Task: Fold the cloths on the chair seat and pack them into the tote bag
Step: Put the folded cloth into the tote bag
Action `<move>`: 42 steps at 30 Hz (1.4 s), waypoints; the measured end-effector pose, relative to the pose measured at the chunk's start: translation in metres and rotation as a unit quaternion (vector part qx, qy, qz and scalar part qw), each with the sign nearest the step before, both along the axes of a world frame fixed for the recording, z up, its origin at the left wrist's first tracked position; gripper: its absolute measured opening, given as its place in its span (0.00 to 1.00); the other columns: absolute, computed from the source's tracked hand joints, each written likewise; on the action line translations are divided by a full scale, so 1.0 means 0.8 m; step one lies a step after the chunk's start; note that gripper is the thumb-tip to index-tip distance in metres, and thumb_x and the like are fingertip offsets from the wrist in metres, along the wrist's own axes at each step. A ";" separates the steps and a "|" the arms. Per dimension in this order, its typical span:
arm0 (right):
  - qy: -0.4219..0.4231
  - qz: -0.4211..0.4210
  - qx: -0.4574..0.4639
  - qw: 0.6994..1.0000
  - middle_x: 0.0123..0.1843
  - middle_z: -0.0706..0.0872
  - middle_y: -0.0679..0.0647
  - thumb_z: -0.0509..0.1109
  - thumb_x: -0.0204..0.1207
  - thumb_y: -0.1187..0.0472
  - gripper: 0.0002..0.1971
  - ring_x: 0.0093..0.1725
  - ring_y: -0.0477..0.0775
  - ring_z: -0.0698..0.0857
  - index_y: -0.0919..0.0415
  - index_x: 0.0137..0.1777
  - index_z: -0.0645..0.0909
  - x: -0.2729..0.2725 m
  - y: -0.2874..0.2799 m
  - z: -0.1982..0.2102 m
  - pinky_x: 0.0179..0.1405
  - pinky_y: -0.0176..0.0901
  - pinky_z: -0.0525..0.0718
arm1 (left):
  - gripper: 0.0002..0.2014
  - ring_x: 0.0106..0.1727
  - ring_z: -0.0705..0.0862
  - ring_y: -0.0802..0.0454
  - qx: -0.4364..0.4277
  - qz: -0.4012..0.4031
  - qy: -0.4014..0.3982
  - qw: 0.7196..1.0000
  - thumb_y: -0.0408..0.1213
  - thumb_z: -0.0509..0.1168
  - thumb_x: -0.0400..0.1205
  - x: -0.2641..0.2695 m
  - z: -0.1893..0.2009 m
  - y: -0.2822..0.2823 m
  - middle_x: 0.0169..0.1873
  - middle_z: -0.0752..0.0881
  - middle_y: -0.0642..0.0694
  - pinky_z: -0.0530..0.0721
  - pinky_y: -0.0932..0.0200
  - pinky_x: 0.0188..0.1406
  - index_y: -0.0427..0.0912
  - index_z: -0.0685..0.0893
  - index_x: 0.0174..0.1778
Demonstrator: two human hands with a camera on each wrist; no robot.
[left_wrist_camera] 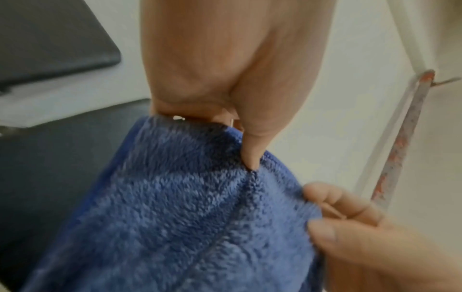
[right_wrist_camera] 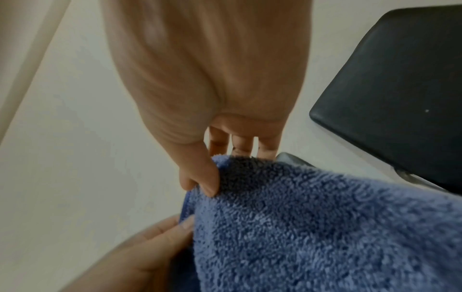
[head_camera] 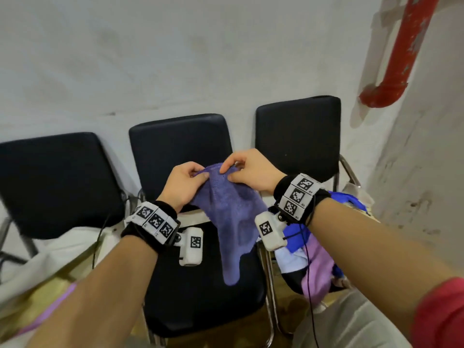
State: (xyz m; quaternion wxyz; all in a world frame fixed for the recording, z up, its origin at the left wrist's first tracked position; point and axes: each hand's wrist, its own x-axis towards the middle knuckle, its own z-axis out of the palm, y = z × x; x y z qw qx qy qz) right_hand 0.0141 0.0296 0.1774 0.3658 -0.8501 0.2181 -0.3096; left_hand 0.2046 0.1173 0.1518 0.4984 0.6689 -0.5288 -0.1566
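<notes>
A fluffy blue-purple cloth (head_camera: 227, 217) hangs in the air above the middle black chair seat (head_camera: 200, 297). My left hand (head_camera: 187, 180) pinches its top edge on the left and my right hand (head_camera: 241, 169) pinches it close by on the right. The rest of the cloth droops down to a point over the seat. In the left wrist view the thumb (left_wrist_camera: 252, 154) presses into the cloth (left_wrist_camera: 175, 207). In the right wrist view the thumb (right_wrist_camera: 200, 177) pinches the cloth (right_wrist_camera: 312, 227) edge. A pale tote bag (head_camera: 50, 267) lies open at lower left.
Three black chairs stand against a white wall; the left one (head_camera: 55, 182) and the right one (head_camera: 298, 136) flank the middle one. A heap of blue, lilac and white cloths (head_camera: 316, 262) lies on the right chair's seat. A red pipe (head_camera: 399, 51) runs down the wall at right.
</notes>
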 end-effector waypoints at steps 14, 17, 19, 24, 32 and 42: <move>0.193 0.031 -0.055 0.979 0.35 0.84 0.46 0.76 0.72 0.63 0.02 0.35 0.44 0.81 0.59 0.45 0.88 0.109 0.022 -0.067 0.39 0.40 0.78 | 0.02 0.43 0.86 0.51 0.064 0.144 -0.133 0.979 0.38 0.73 0.80 0.121 -0.026 0.096 0.36 0.88 0.51 0.84 0.53 0.47 0.46 0.89 0.41; 0.185 0.017 -0.041 0.982 0.38 0.87 0.48 0.77 0.74 0.58 0.02 0.39 0.47 0.84 0.56 0.42 0.88 0.110 0.015 -0.072 0.39 0.37 0.80 | 0.04 0.42 0.87 0.49 0.069 0.161 -0.140 0.975 0.38 0.74 0.78 0.134 -0.036 0.105 0.36 0.89 0.51 0.85 0.50 0.48 0.50 0.89 0.39; 0.185 0.004 -0.043 0.982 0.39 0.88 0.48 0.79 0.73 0.55 0.05 0.40 0.47 0.85 0.55 0.41 0.88 0.110 0.008 -0.074 0.38 0.36 0.80 | 0.05 0.42 0.87 0.48 0.074 0.167 -0.148 0.972 0.37 0.74 0.78 0.140 -0.044 0.109 0.35 0.88 0.51 0.84 0.50 0.47 0.51 0.88 0.38; 0.184 -0.012 -0.041 0.982 0.42 0.88 0.51 0.76 0.77 0.56 0.06 0.43 0.48 0.86 0.59 0.45 0.89 0.103 -0.010 -0.081 0.42 0.40 0.82 | 0.09 0.46 0.85 0.47 0.119 0.175 -0.178 0.961 0.34 0.76 0.76 0.154 -0.061 0.115 0.38 0.88 0.50 0.81 0.53 0.49 0.55 0.87 0.39; 0.164 -0.033 -0.007 0.986 0.38 0.87 0.48 0.76 0.78 0.57 0.05 0.41 0.47 0.85 0.51 0.40 0.86 0.080 -0.036 -0.100 0.42 0.40 0.81 | 0.01 0.46 0.84 0.48 0.116 0.195 -0.147 0.963 0.37 0.75 0.79 0.160 -0.084 0.122 0.40 0.87 0.48 0.81 0.53 0.49 0.46 0.90 0.45; 0.083 -0.066 0.124 0.987 0.37 0.89 0.61 0.70 0.83 0.65 0.06 0.25 0.48 0.86 0.62 0.52 0.89 0.084 -0.051 -0.119 0.22 0.34 0.81 | 0.03 0.44 0.86 0.46 0.132 0.262 -0.072 0.953 0.39 0.74 0.80 0.182 -0.119 0.106 0.40 0.88 0.46 0.83 0.51 0.46 0.44 0.89 0.45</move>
